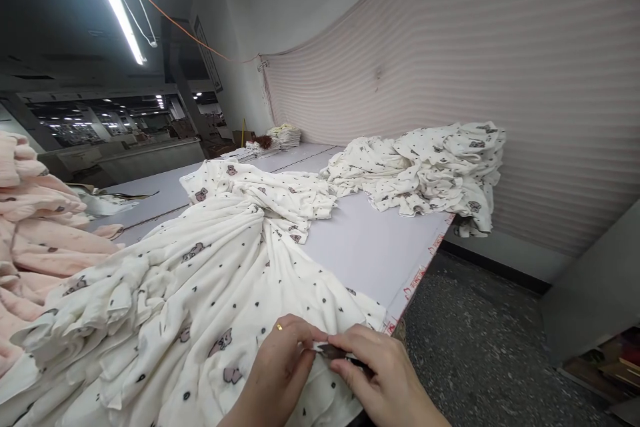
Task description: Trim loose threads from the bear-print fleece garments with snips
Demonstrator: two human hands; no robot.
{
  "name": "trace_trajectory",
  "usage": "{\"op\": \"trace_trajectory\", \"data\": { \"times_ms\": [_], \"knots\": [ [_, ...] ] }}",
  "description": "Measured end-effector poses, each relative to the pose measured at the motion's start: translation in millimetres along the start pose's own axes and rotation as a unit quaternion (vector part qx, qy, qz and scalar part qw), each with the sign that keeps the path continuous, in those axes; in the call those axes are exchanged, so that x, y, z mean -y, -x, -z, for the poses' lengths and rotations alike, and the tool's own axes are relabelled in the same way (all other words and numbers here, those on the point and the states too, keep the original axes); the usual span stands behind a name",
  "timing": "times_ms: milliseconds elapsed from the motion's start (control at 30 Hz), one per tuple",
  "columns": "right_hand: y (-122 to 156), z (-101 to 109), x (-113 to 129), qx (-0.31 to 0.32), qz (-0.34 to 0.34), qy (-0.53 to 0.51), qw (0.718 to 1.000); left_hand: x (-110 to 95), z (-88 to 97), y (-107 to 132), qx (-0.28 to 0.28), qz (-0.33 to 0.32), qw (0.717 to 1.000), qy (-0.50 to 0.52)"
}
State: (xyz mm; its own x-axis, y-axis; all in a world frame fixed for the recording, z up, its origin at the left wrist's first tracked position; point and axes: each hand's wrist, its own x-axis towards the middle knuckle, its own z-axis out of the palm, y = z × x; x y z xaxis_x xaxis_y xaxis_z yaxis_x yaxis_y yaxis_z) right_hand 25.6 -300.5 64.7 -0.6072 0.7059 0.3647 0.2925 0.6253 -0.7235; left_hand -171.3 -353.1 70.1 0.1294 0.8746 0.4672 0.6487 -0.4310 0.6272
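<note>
White plush fabric (215, 293) with dark dots and bear prints lies gathered in folds across the front of the table. Near its front right edge, my left hand (285, 360), with a ring on one finger, pinches a bit of this fabric between thumb and fingertips. Close beside it, my right hand (383, 370) is closed around small dark thread snips (334, 351), their tip pointing at the pinched spot. Fingers cover most of the snips, so whether the blades are apart cannot be seen. Both hands nearly touch at the fingertips.
More printed white fabric (425, 167) is heaped at the table's right end, partly hanging over the edge. Pink plush fabric (45, 233) is piled at the left. A folded stack (285, 136) stands at the back. The table (370, 233) ends on the right above a speckled floor (470, 333).
</note>
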Motion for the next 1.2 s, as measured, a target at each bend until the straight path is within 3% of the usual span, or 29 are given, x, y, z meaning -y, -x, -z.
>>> {"op": "trace_trajectory", "data": {
  "times_ms": [200,300,367,433,500,567,600,633,700,767,833,900,1033,1133,1200],
  "knots": [
    [-3,-1,4,-0.002,-0.011,0.010,1.000,-1,-4.7,-4,0.010,-0.056,0.998,-0.022],
    [-1,-4,-4,-0.018,-0.038,-0.033,0.999,-2,-8.1,-4,0.007,-0.022,1.000,-0.018],
    [2,-8,-18,-0.067,-0.086,-0.065,0.992,1,-1.4,-6,-0.001,0.017,1.000,0.008],
    [6,-12,-38,-0.140,-0.153,-0.097,0.973,8,16.0,-13,-0.069,0.075,0.991,0.082],
    [9,-18,-59,-0.202,-0.225,-0.158,0.940,16,38.0,-23,-0.195,0.130,0.958,0.165],
    [8,-25,-73,-0.224,-0.274,-0.235,0.905,20,51.3,-35,-0.279,0.154,0.929,0.188],
    [6,-29,-77,-0.225,-0.283,-0.269,0.893,21,50.8,-40,-0.271,0.153,0.934,0.175],
    [3,-33,-77,-0.222,-0.284,-0.296,0.885,19,44.8,-44,-0.221,0.141,0.955,0.142],
    [-3,-39,-73,-0.214,-0.273,-0.327,0.879,14,19.8,-49,-0.049,0.098,0.994,0.021],
    [-6,-42,-66,-0.214,-0.268,-0.347,0.873,10,-10.2,-48,0.108,0.052,0.985,-0.122],
    [-4,-41,-63,-0.220,-0.270,-0.357,0.867,10,-30.3,-46,0.161,0.038,0.967,-0.196],
    [2,-38,-64,-0.229,-0.275,-0.349,0.866,15,-34.6,-44,0.155,0.045,0.969,-0.190],
    [14,-38,-72,-0.237,-0.272,-0.309,0.880,25,-18.2,-43,0.095,0.067,0.990,-0.082],
    [20,-43,-74,-0.237,-0.260,-0.291,0.890,26,-3.8,-48,0.025,0.096,0.995,0.022],
    [22,-46,-76,-0.241,-0.253,-0.268,0.898,25,11.7,-53,-0.061,0.140,0.983,0.100]
  ]
}}
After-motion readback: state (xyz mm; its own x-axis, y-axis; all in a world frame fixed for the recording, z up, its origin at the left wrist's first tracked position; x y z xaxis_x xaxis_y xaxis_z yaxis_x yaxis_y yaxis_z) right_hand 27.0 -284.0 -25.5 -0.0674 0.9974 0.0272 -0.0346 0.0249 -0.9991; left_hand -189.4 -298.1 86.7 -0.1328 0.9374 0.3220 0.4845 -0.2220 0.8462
